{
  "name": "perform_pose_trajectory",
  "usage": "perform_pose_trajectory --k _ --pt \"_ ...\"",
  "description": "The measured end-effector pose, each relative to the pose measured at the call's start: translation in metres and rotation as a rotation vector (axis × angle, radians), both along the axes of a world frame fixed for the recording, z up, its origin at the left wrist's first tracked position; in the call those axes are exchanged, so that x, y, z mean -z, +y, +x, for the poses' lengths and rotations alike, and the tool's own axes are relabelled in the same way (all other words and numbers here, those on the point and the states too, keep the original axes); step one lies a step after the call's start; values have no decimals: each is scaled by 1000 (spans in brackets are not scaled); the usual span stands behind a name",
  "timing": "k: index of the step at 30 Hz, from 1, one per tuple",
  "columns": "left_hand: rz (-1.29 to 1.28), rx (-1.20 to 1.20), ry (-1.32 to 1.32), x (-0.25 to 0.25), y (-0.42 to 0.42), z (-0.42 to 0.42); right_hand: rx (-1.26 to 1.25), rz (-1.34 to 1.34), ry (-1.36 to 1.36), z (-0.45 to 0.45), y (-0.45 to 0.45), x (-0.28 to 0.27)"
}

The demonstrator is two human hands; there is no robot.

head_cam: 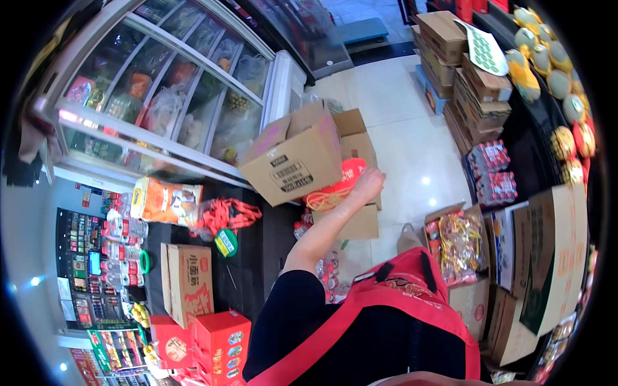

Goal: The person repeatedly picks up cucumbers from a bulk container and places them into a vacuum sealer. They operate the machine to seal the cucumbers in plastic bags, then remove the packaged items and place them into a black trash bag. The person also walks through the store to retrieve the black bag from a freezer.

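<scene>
My left hand (371, 184) reaches forward with its fingers curled. It is beside a red package (355, 169) with yellow cord (328, 199), at an opened cardboard box (359, 140). The fingertips are hidden, so I cannot tell whether they grip the package or the box edge. A larger cardboard box (294, 164), tilted with its flaps up and bearing black print, covers part of the opened box and the package. A lower flap (352, 223) hangs out towards me. My right hand is out of view.
A glass-topped display freezer (169, 91) stands at the left. The dark counter (241, 241) holds a carton (188, 284), red gift boxes (222, 345) and red straps (231, 215). Stacked cartons (483, 106), bottle packs (492, 169) and a box of wrapped goods (456, 241) line the right.
</scene>
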State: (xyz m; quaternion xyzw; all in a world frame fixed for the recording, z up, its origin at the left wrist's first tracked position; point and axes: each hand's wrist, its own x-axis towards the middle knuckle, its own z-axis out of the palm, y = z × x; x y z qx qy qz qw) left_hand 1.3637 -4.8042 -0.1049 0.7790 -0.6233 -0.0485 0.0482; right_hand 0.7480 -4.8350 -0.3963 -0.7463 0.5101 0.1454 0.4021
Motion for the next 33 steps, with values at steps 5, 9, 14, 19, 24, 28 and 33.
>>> perform_pose_trajectory --k 5,9,14,19,24,28,33 --pt "196 -121 273 -5 -38 129 -306 -328 -15 65 -149 11" --pt "246 -242 189 4 -27 214 -23 -115 -252 265 -306 -47" --pt "521 -324 270 13 -95 293 -86 -135 -316 482 -467 -79" --pt "374 -398 441 65 -140 353 -298 -83 -278 680 -551 -102" --pt "526 -527 597 60 -217 455 -568 -113 -243 842 -608 -113" --pt "-49 -643 459 50 -258 520 -610 30 -142 932 -670 -100" --pt "179 -863 496 108 -274 552 -996 -93 61 1090 -750 -76"
